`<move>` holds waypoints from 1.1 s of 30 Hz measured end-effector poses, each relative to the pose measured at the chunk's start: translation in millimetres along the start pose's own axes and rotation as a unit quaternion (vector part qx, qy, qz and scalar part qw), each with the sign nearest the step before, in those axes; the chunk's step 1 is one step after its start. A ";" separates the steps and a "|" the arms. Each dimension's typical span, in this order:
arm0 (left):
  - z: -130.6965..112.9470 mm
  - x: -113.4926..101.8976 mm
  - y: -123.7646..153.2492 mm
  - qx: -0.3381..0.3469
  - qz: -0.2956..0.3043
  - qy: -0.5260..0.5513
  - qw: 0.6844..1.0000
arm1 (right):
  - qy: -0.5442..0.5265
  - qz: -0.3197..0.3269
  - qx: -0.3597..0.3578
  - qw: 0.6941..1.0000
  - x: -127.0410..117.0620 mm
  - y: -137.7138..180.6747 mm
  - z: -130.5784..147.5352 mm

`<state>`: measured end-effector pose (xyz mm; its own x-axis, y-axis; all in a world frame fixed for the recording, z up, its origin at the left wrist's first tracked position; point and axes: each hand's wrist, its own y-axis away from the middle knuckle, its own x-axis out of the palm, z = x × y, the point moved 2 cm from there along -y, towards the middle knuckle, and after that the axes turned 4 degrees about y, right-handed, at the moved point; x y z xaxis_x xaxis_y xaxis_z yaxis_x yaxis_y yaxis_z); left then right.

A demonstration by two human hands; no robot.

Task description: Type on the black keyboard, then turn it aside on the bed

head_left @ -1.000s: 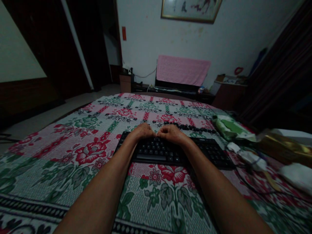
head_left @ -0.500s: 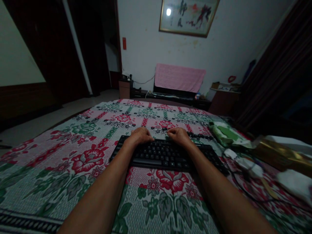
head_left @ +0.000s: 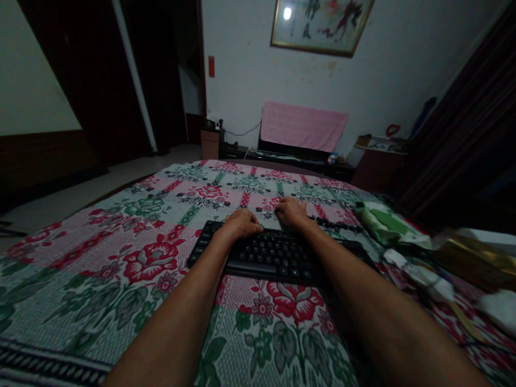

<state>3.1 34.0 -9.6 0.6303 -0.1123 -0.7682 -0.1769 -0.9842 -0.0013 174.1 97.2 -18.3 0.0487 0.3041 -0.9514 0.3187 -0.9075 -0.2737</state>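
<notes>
A black keyboard (head_left: 270,252) lies on the flowered cloth (head_left: 153,263) in front of me, partly covered by my forearms. My left hand (head_left: 243,223) rests at its far edge, fingers curled over the edge and thumb towards the keys. Just beyond that edge, my right hand (head_left: 292,211) is above the cloth, palm down. Its fingers are bent and somewhat apart, with the little finger sticking out; the fingertips are partly hidden. Several small black pieces (head_left: 338,224), which look like loose keycaps, lie in a row right of my right hand.
To the right are a green and white packet (head_left: 389,223), a gold box (head_left: 473,258), a white cable plug (head_left: 397,258) and crumpled white material (head_left: 500,309). A pink towel (head_left: 304,126) drapes over something on the low cabinet by the far wall.
My right hand has moved off the keyboard's far edge onto the area beyond it, and its fingers have spread from a pinch. My left hand stays at the keyboard. The view has shifted slightly left.
</notes>
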 end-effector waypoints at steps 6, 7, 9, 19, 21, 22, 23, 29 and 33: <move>0.4 0.6 -0.7 0.000 0.000 0.002 1.000 | -0.061 -0.034 -0.052 0.996 -12.8 7.7 6.0; 0.3 0.4 -0.4 0.001 0.000 0.003 1.000 | -0.084 -0.033 -0.066 0.994 -15.2 11.4 7.9; 0.2 -0.1 0.3 0.001 0.001 0.007 1.000 | -0.142 -0.034 -0.080 0.986 -19.3 20.4 11.5; 1.5 0.6 -1.2 0.011 0.021 -0.001 1.000 | -0.362 0.016 -0.070 0.929 -20.0 48.4 19.9; 1.4 0.6 -0.8 0.008 0.019 -0.006 1.000 | -0.376 0.038 -0.064 0.924 -18.1 49.6 19.0; 1.3 0.5 -0.5 0.008 0.019 -0.008 1.000 | -0.384 0.047 -0.058 0.920 -16.4 49.9 18.2; 1.4 0.5 -0.3 0.006 0.019 -0.010 1.000 | -0.391 0.057 -0.051 0.917 -14.3 50.0 17.2; 3.9 2.1 -1.2 0.001 0.022 0.000 1.000 | -0.433 0.089 -0.016 0.897 -5.2 48.0 14.8; 2.1 5.2 -3.0 0.011 0.022 0.015 1.000 | -0.452 0.099 -0.001 0.887 -8.5 48.8 17.4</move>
<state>5.3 36.7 -14.9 0.6441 -0.1594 -0.7481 -0.2211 -0.9751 0.0173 172.8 45.3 -26.1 -0.6739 -0.2178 -0.7060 0.3900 -0.9165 -0.0895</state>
